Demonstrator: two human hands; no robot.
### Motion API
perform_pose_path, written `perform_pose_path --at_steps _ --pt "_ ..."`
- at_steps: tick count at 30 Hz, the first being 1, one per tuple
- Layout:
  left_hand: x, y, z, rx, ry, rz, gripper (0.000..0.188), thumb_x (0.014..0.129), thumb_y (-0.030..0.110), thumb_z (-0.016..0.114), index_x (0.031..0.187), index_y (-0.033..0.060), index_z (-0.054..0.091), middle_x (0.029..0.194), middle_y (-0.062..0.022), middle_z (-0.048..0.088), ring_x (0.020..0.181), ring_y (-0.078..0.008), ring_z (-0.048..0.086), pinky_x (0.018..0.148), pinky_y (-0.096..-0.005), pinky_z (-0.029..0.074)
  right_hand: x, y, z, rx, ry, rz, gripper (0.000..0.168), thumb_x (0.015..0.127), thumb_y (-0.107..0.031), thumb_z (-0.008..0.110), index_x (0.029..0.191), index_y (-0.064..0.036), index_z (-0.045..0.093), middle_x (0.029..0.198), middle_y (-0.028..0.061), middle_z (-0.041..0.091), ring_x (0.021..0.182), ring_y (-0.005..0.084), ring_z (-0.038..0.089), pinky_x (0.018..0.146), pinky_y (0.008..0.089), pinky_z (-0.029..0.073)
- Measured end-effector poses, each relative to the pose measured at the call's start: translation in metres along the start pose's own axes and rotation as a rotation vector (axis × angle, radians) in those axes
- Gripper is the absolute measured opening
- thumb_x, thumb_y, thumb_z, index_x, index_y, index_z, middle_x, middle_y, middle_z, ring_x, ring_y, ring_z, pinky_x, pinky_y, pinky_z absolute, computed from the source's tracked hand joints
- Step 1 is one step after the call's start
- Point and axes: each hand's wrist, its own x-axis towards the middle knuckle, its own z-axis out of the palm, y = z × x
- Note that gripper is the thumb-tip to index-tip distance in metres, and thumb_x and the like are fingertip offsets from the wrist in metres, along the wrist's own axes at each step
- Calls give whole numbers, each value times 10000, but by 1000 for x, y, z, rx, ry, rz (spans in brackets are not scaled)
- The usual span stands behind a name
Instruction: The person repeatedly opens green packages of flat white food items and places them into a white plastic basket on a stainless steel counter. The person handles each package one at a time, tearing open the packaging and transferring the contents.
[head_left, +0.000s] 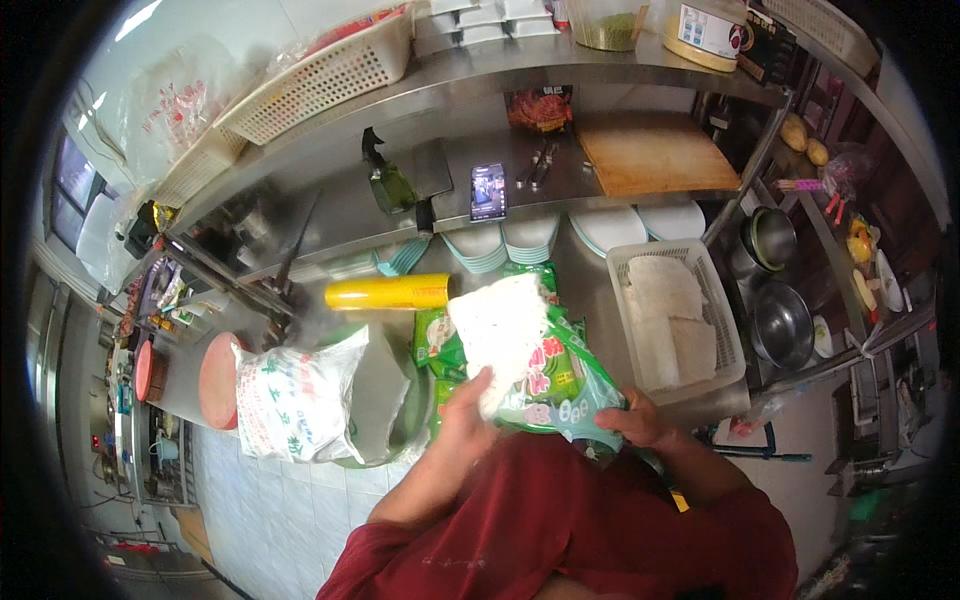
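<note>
My left hand grips a white block of dried noodles or similar food, thumb on its lower edge. My right hand pinches the lower right corner of a green printed plastic packet, which lies against the block; whether the block is partly inside it I cannot tell. More green packets lie on the steel table beneath. A yellow roll lies behind them. To the left is a large opened white printed sack. On the right stands a white plastic basket holding flat pale pieces.
Stacked white dishes stand under a steel shelf. On it are a phone, a green spray bottle and a wooden board. Metal bowls sit at the right, pink round blocks at the left.
</note>
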Motion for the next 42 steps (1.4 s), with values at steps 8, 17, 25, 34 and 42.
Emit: perform_pose_path --at_steps 8,17,25,34,42 --pt "-16 -5 3 -138 -358 51 615 843 366 520 1294 -48 452 1177 -173 601 1076 -324 584 933 -473 464 -58 -67 -33 -678 123 223 278 840 -264 700 924 0 681 797 50 658 729 139 611 652 334 502" --pt "-17 -12 18 -100 -470 -112 740 745 182 616 1387 -48 329 1319 -220 504 1145 -335 567 989 -466 455 -26 -6 19 -347 -3 -321 269 853 -183 677 1061 -18 633 1020 64 633 937 159 583 818 321 461" --pt "8 -15 -27 55 -217 -305 555 892 164 567 1390 30 362 1288 -168 540 1120 -303 587 871 -479 541 27 -3 38 -509 74 -522 316 857 -142 663 1137 -16 586 1081 134 645 979 229 624 846 359 487" --pt "0 -23 -22 85 -2 -72 436 894 52 602 1301 15 449 1137 -147 619 868 -255 677 569 -333 596 1 -39 14 -770 188 -567 209 830 -163 681 986 -25 665 840 94 694 739 201 667 686 345 533" --pt "-3 -12 -54 407 -124 -100 595 827 125 658 1348 0 399 1228 -162 582 1051 -307 625 812 -415 562 -33 4 -105 281 739 -482 353 813 -69 623 1154 19 595 1072 146 648 976 242 619 859 370 497"
